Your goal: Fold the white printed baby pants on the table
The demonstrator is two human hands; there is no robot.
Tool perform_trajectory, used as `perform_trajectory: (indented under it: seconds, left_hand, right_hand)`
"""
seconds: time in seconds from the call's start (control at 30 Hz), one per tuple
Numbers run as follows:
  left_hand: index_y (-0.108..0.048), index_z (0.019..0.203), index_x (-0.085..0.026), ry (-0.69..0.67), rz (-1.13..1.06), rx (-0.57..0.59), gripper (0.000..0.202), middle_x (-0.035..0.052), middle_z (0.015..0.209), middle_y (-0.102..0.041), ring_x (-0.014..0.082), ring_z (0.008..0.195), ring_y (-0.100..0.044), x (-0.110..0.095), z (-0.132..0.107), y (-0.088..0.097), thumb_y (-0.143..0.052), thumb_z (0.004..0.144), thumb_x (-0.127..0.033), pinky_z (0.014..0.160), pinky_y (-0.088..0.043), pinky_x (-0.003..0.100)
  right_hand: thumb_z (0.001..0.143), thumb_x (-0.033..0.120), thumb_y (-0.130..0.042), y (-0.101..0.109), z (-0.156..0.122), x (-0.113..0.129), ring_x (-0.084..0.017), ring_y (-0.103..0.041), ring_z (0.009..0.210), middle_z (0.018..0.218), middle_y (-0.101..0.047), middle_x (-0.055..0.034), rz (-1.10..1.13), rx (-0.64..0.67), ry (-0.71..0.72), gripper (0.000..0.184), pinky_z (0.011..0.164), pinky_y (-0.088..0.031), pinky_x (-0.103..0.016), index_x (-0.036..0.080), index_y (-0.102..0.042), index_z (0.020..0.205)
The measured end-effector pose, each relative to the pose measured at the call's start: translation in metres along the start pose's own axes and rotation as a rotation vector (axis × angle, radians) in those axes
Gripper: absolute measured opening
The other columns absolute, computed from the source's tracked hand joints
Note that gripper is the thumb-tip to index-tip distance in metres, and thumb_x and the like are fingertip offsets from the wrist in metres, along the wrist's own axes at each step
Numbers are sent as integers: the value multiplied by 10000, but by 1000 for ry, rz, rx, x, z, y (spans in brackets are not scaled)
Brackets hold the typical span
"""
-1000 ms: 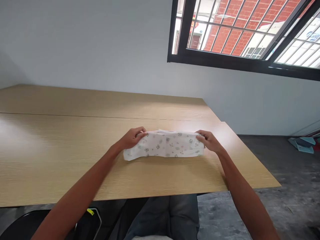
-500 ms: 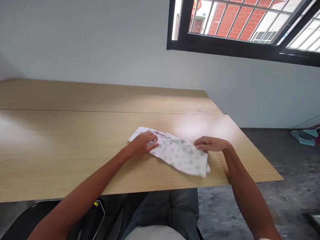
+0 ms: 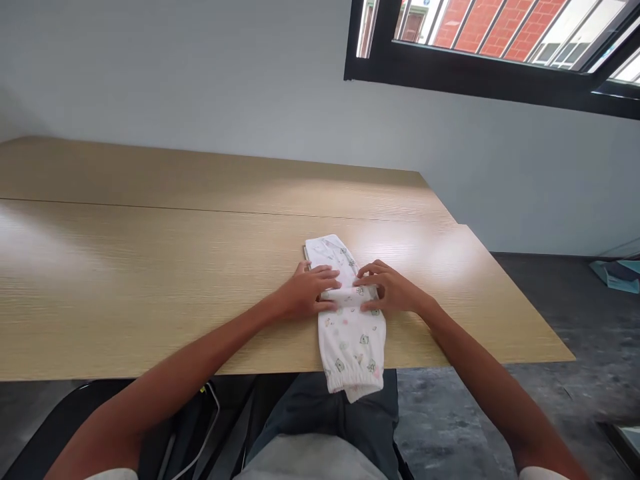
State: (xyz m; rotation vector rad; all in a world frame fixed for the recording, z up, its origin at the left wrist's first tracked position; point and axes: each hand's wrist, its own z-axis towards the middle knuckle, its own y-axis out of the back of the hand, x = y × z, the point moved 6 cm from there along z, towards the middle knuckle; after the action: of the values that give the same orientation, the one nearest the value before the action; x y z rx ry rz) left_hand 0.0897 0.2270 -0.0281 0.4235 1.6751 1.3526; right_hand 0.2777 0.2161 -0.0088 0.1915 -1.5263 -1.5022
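A pair of small white pants (image 3: 353, 340) with a printed pattern lies folded lengthwise on the table. Its gathered, elastic-looking end hangs over the front edge, towards my lap. My left hand (image 3: 313, 291) grips the cloth from the left side, fingers above and thumb below a raised crosswise fold. On the opposite side my right hand (image 3: 385, 287) has the same fold between its bent fingers and thumb. The far, narrower end of the pants lies flat, pointing away from me.
The wooden table (image 3: 150, 287) has a seam across it and a slanted right edge. Behind it are a grey wall (image 3: 200, 80) and a barred window (image 3: 470, 73). A black chair (image 3: 55, 427) is at lower left; a light-blue item (image 3: 617, 275) lies on the floor at right.
The pants have turned from lying sideways to pointing towards me, with one end now over the edge. My right hand has moved left, my left hand slightly right, closer together.
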Motion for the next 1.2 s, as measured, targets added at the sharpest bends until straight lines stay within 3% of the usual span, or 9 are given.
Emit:
perform_trajectory:
  seconds: [0.1,0.2,0.37,0.5,0.6,0.73,0.93,1.07,1.2]
  left_hand:
    - [-643,955,-187,-67,-123,-118,163,100,1148,-688,291,1147,-603,-12,-1,9,-549,942,-320,1117,-255,594]
    - [-560,825,-173,-45,-573,-137,300,58,790,-659,208,779,-652,-19,-5,20,-531,950,-444,812,-517,402]
    - [-443,1013,-223,146,-1280,-137,416,-56,569,-529,115,376,-458,-6,-6,26,-605,893,-587,363,-371,215]
    - [-468,1077,-211,372,-910,-463,394,1,753,-595,127,505,-544,43,-6,28,-588,881,-530,441,-443,236]
    - [-550,997,-190,304,-391,-629,274,45,887,-603,165,704,-589,52,-8,38,-574,870,-432,599,-507,288]
    - [-598,1144,-200,83,-227,-460,320,98,1179,-628,255,1110,-583,27,2,27,-543,918,-421,984,-489,405]
    - [-265,1566,-202,75,16,-55,820,87,1623,-227,294,1503,-201,14,8,-1,-504,935,-668,1225,-158,481]
    - [-336,1543,-241,63,63,-41,833,95,1597,-291,303,1487,-247,15,5,-2,-497,902,-748,1204,-149,478]
    - [-603,1293,-228,52,48,-145,488,107,1421,-547,312,1349,-450,4,-1,2,-550,953,-574,1122,-244,505]
  right_hand:
    - [884,412,-736,10,-3,2,-247,-586,904,928,-667,-77,156,-38,13,195,802,-505,-402,220,-736,919]
    - [887,462,-723,17,-8,7,-179,-584,654,739,-638,-39,536,-70,-96,276,569,-467,-295,192,-681,849]
    - [808,583,-763,21,-14,3,-138,-564,554,754,-635,-28,983,-314,-372,430,461,-456,-244,197,-625,938]
    - [827,561,-722,23,-21,-29,-208,-629,855,980,-655,-80,720,-565,-619,407,696,-561,-338,206,-643,1010]
    - [840,520,-687,33,-21,-36,-269,-594,1020,1079,-634,-97,266,-654,-522,339,814,-547,-429,216,-667,988]
    - [898,400,-660,25,-11,-21,-284,-596,1050,1127,-627,-103,27,-508,-224,203,874,-535,-471,235,-686,1014]
    - [873,382,-732,10,-6,-7,-330,-509,1229,1282,-617,-106,-62,-141,-18,454,1027,-467,-524,236,-627,1291]
    - [812,464,-798,12,-10,-12,-361,-485,1266,1357,-567,-150,-85,-127,-48,643,1039,-452,-547,198,-588,1358]
    - [862,462,-744,8,-8,-9,-319,-586,1067,1124,-659,-142,-16,-130,-73,384,888,-526,-460,183,-709,1123]
